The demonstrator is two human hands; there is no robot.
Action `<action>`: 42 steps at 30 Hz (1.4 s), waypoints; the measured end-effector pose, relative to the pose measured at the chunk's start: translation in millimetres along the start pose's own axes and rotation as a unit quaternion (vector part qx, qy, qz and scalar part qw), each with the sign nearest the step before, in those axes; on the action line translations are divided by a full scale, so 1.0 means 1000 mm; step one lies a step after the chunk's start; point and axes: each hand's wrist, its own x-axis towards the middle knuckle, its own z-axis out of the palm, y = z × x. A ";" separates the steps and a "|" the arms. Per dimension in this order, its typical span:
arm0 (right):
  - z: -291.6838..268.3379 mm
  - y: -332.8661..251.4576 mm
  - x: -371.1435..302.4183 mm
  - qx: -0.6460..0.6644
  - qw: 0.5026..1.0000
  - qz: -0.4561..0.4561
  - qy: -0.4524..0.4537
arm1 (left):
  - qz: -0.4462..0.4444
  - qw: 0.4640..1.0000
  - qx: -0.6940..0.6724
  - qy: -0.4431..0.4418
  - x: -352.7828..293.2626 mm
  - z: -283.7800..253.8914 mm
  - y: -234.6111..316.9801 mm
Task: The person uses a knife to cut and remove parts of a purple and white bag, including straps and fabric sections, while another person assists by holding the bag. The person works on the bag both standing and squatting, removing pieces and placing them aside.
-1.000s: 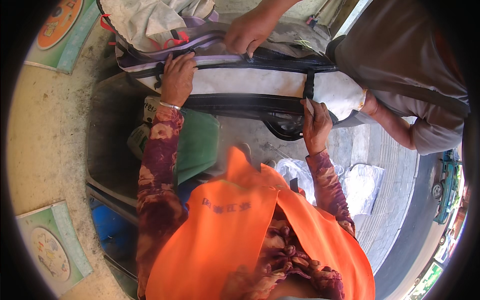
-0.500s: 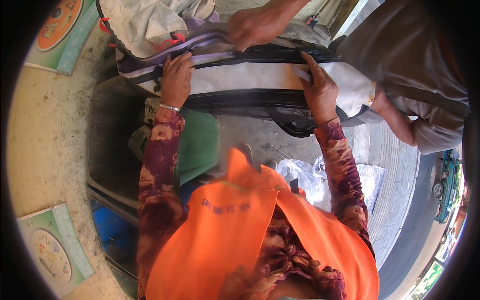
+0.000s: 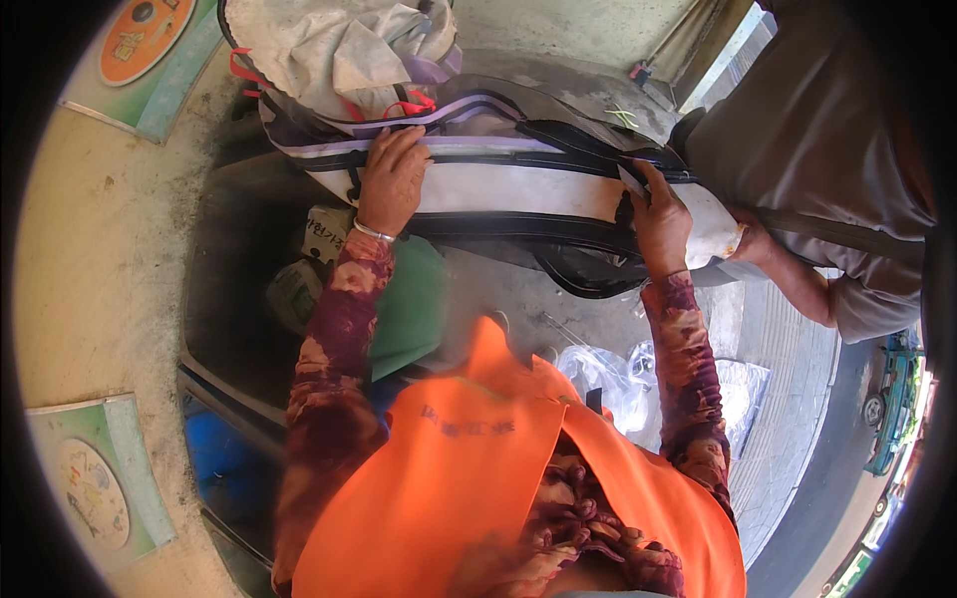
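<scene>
A long white bag [image 3: 518, 184] with black and purple trim lies across the top of the view. My left hand [image 3: 392, 177] lies flat on its left part, a bangle on the wrist. At the bag's right end, my right hand [image 3: 660, 221] grips near a black strap and the zip line. Grey cloth [image 3: 339, 45] bulges out of the bag's open top. Another person in a grey shirt [image 3: 827, 149] stands at the right, with a hand [image 3: 750, 239] under the bag's right end.
A green container [image 3: 409, 309] and a blue bin [image 3: 224, 468] stand below the bag. Clear plastic bags [image 3: 618, 379] lie on the pavement. Round posters [image 3: 95, 488] hang on the beige wall at left. A car [image 3: 897, 399] is on the road at right.
My right hand moved up from the bag's lower edge to its upper right part. The other person's hand that was on top of the bag is gone from there.
</scene>
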 end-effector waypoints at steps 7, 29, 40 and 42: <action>0.013 -0.031 -0.018 0.146 0.987 -0.068 0.015 | -0.096 0.995 -0.007 0.000 0.008 -0.026 0.010; 0.082 -0.152 0.037 0.380 0.915 0.089 -0.104 | -0.132 0.946 -0.104 -0.279 0.073 -0.033 -0.084; 0.137 -0.207 0.055 0.287 0.953 0.065 -0.070 | -0.149 0.947 -0.169 -0.230 0.067 -0.030 -0.079; 0.140 -0.209 0.049 0.269 0.961 0.044 -0.042 | -0.144 0.951 -0.159 -0.223 0.066 -0.030 -0.078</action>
